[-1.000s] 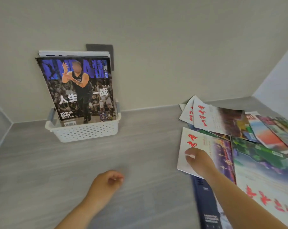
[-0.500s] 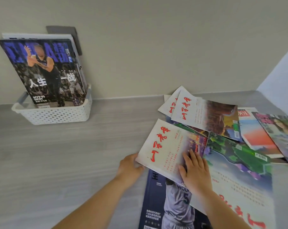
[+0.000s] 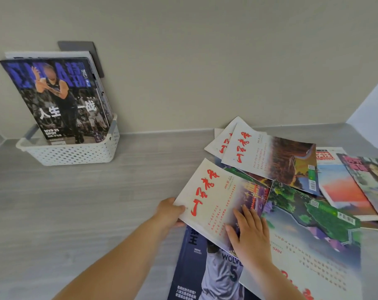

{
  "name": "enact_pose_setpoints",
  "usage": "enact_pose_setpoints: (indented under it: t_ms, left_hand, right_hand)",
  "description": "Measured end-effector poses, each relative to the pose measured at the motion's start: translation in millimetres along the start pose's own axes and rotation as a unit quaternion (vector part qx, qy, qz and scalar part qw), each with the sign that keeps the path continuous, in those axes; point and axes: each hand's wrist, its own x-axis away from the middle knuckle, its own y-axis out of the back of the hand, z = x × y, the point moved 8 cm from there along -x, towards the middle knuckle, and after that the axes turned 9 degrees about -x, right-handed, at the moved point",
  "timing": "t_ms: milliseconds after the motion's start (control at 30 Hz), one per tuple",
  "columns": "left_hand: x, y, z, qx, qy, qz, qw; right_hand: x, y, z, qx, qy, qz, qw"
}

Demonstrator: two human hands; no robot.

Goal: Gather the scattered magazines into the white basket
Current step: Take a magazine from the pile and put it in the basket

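Observation:
A white perforated basket stands at the back left against the wall, with a dark basketball magazine upright in it and others behind. At the right lies a heap of scattered magazines. On top is a white magazine with red lettering. My left hand grips its left edge, fingers underneath. My right hand lies flat on its lower right corner, fingers spread. Beneath it lie a dark blue basketball magazine and a green landscape one.
More magazines fan out to the right: a second white one with red lettering, an orange-covered one and one at the right edge. A grey wall plate sits behind the basket. The surface is grey wood-grain, walled on three sides.
My left hand moved right from the bare surface to the white magazine's left edge and gripped it. My right hand slid from its left corner to its lower right. The view shifted right.

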Motion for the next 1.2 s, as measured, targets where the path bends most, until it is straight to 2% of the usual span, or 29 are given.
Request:
enact_pose_setpoints:
  t_ms: [167,400,467,567,633,733,800,967,1067,1200]
  left_hand:
    - [9,14,-30,0.032,-0.067,-0.028,0.997]
    - [26,77,-77,0.064,-0.202,-0.046,0.976]
    - [35,98,-90,0.051,-0.248,-0.036,0.967]
    - [53,133,-105,0.015,-0.307,-0.025,0.951]
    - [62,161,-111,-0.016,-0.330,-0.034,0.943]
    - [74,203,-116,-0.055,-0.353,-0.046,0.933]
    - [81,221,-121,-0.097,-0.365,-0.059,0.924]
    - [98,294,-129,-0.187,-0.399,-0.145,0.886]
    - [104,333,-136,-0.189,-0.433,-0.163,0.866]
    - [101,387,-153,-0.170,-0.468,-0.189,0.846]
  right_hand:
    - [0,12,13,-0.060,0.011,-0.011,0.998]
    - [-3,30,22,-0.140,0.011,-0.052,0.989]
    - [-9,47,40,-0.218,0.018,-0.073,0.973]
    - [-20,89,80,-0.373,0.029,-0.110,0.921]
    - [-27,109,114,-0.425,0.054,-0.111,0.897]
    - [-37,121,166,-0.455,0.074,-0.059,0.886]
    - [-42,125,188,-0.443,0.086,-0.030,0.892]
    - [-57,117,246,-0.431,0.095,0.010,0.897]
    - [-59,99,286,-0.433,0.116,0.057,0.892]
    - [-72,101,332,-0.467,0.130,0.024,0.875]
